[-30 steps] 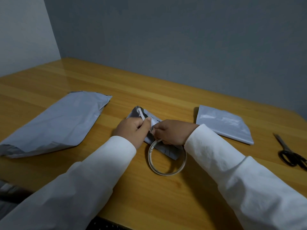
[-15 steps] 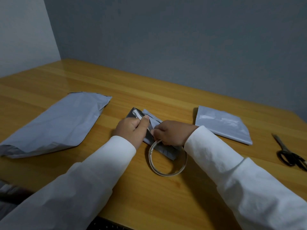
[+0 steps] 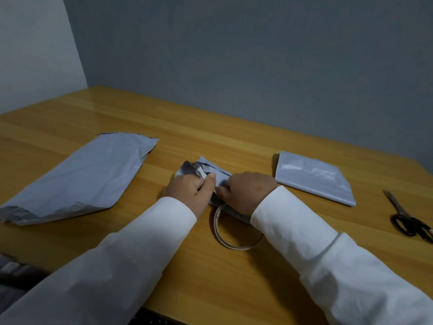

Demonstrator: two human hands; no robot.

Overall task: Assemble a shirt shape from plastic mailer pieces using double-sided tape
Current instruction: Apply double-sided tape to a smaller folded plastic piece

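1. While both hands meet at frame centre: left hand (image 3: 191, 190) curled, thumb and fingers pinching a thin white strip of tape (image 3: 202, 173) that rises toward upper left from the fingertips.
2. Right hand (image 3: 246, 191) knuckles up, fingers curled down onto the small mailer piece (image 3: 212, 170); gripping or only pressing — cannot tell, fingertips hidden.
3. Small mailer piece: grey, crumpled, flat on the table (image 3: 234, 277) just above and partly under both hands; near edge also showing below the right wrist.
4. Tape roll (image 3: 219, 233): thin white ring lying flat, lower centre, between the two white sleeves; upper arc tucked under the right hand, right arc hidden by the right sleeve (image 3: 316, 242).
5. Large mailer piece (image 3: 82, 179): long grey sheet at left of frame, running from upper centre-left down to the left edge, well apart from the hands.
6. Folded mailer piece (image 3: 314, 177): grey, glossy, at right of centre, just beside the right hand, not touching it.
7. Scissors (image 3: 407, 219): black handles, blades pointing toward the upper frame, at far right edge, apart from the folded piece.
8. Left sleeve (image 3: 117, 266) crossing lower left.
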